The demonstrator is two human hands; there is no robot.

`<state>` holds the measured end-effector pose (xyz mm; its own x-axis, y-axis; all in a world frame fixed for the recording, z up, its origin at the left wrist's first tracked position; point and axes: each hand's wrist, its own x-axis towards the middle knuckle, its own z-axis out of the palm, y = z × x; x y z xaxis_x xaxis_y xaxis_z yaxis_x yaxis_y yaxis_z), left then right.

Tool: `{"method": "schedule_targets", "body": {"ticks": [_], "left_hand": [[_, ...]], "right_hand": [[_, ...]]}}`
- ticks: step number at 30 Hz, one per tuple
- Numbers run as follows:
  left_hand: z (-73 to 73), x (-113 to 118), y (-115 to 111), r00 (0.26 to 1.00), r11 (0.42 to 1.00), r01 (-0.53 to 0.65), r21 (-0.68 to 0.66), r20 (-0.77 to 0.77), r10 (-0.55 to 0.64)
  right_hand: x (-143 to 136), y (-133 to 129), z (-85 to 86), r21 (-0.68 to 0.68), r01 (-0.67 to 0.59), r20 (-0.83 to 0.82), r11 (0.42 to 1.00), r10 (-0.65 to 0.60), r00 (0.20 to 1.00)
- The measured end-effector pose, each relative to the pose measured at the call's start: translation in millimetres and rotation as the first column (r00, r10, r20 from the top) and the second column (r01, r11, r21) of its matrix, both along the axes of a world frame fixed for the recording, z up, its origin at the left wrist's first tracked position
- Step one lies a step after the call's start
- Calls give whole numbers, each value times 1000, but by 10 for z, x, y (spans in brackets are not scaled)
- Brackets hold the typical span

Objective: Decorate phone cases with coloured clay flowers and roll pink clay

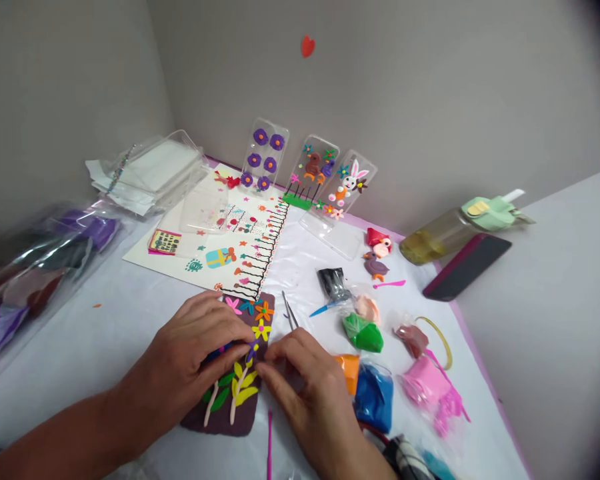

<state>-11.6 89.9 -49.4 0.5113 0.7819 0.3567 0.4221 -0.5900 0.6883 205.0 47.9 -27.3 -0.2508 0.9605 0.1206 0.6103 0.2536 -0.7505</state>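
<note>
Under both hands (pixel 250 373): brown clay panel (pixel 230 413), touched.

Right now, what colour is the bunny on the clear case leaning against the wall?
White, with pink inner ears: the bunny shows best in the head view.

Both hands (pixel 257 363) on a brown clay-flowered slab (pixel 230 400)

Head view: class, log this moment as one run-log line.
left hand: pressing on brown clay slab | right hand: fingertips at slab's flower decoration | nearby: tweezers, clay bags
</note>
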Motion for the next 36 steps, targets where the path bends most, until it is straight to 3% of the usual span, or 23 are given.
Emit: {"method": "schedule_targets", "body": {"ticks": [6, 12, 25, 36], "left_hand": [[16, 1, -4, 1000, 999, -27, 35, 7, 27], [12, 13, -11, 999, 999, -36, 32, 18, 36], [20, -15, -28, 999, 999, -37, -2, 21, 37], [-2, -14, -8, 999, 999, -22, 27, -31, 23]], "right_hand": [[-107, 31, -60, 83, 9, 160, 997, -22, 987], [-159, 64, -62, 76, 15, 220, 997, -31, 975], [-130, 59, -45, 80, 45, 92, 996, -53, 994], [-91, 36, -67, 97, 15, 121, 995, -26, 992]]}}
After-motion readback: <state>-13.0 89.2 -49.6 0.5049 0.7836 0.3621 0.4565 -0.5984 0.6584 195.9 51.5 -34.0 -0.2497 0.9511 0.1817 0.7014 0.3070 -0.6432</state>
